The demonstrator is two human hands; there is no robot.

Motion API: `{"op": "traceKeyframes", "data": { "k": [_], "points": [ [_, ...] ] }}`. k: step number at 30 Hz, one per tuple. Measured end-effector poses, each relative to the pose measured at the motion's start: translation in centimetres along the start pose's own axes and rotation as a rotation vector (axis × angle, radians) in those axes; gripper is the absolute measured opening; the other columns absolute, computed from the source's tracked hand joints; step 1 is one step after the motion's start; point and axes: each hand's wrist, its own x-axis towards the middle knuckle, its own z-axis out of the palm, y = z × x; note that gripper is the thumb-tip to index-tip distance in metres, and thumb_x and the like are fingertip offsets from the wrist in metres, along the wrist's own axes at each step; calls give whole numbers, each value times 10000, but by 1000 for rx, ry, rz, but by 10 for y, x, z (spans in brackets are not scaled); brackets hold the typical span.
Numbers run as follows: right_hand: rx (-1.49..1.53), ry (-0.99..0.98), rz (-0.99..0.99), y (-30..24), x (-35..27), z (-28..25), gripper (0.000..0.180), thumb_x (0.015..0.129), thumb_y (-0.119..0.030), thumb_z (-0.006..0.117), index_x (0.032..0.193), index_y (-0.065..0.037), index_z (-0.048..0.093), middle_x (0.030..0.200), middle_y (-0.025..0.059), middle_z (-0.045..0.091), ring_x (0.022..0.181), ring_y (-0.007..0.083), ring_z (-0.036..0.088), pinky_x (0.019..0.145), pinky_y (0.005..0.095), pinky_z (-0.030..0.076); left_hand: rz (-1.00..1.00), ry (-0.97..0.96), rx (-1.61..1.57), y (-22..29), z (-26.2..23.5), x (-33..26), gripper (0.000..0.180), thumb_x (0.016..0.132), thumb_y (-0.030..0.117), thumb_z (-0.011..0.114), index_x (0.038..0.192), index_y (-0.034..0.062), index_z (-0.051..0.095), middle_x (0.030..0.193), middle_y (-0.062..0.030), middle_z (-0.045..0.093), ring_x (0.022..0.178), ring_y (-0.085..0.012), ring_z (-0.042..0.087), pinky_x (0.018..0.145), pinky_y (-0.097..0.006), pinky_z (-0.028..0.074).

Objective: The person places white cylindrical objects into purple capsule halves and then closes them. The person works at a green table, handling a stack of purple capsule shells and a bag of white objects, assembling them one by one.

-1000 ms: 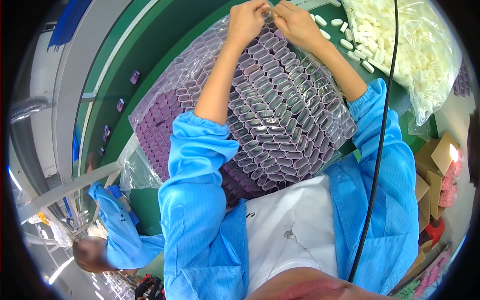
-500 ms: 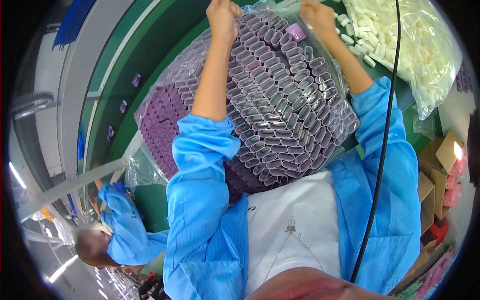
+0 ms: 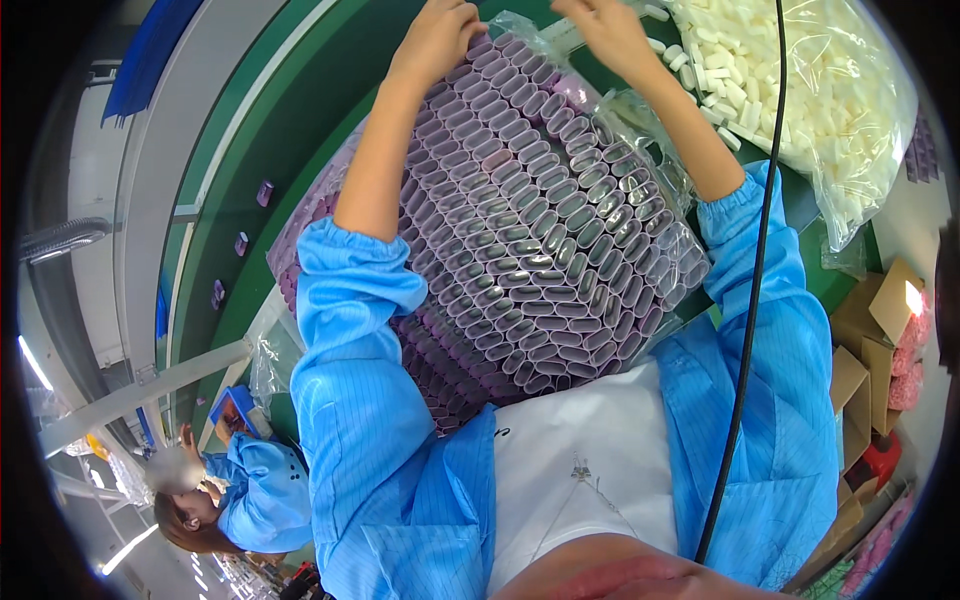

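The left hand is curled down onto the far edge of the big clear plastic bag packed with rows of small purple oval shells, its fingers closed on the film at the bag's top; the right hand is beside it at that same far end, fingers pinched on loose plastic near the bag's mouth, though the picture's rim cuts off the fingertips, so the exact grip cannot be told. The bag lies tilted against the person's chest and out over the green conveyor belt, both blue-sleeved forearms stretched along it. To work the film well, it seems wise to keep both pinches close together and pull evenly, so the packed rows stay nested. Just right of the right hand sits a second clear bag of white oblong pieces; three stray purple pieces lie along the belt, and cardboard boxes stand at the right.
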Motion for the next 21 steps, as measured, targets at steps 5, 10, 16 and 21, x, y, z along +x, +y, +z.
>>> {"op": "traceKeyframes", "data": {
  "k": [5, 10, 16, 21],
  "points": [
    [-297, -217, -122, 21, -14, 14, 392, 812, -392, 621, 901, -11, 644, 868, 172, 645, 814, 356, 613, 765, 419, 480, -544, -284, -355, -6, 19, 19, 213, 751, 253, 637, 808, 48, 659, 762, -71, 666, 741, -200, 617, 724, -296, 471],
    [-156, -207, -16, -15, -25, -1, 379, 787, -370, 660, 893, -8, 627, 841, 179, 638, 787, 356, 615, 732, 422, 483, -688, -465, -175, -5, 32, 35, 243, 711, 271, 589, 827, 77, 680, 750, -42, 659, 727, -152, 607, 703, -284, 463],
    [-290, -333, 45, -4, -44, -17, 238, 779, -203, 675, 799, 8, 567, 673, 153, 613, 615, 297, 613, 574, 366, 469, -425, -379, -396, -9, 31, 35, 263, 805, 315, 647, 852, 57, 663, 766, -22, 650, 735, -108, 568, 694, -246, 433],
    [-381, -91, 71, 16, -59, -11, 151, 786, -102, 628, 781, 7, 523, 652, 149, 586, 623, 322, 588, 582, 396, 461, -423, -398, -575, -18, 46, 29, 279, 821, 309, 682, 893, 41, 650, 777, 0, 610, 692, -105, 524, 717, -256, 443]
  ]
}}
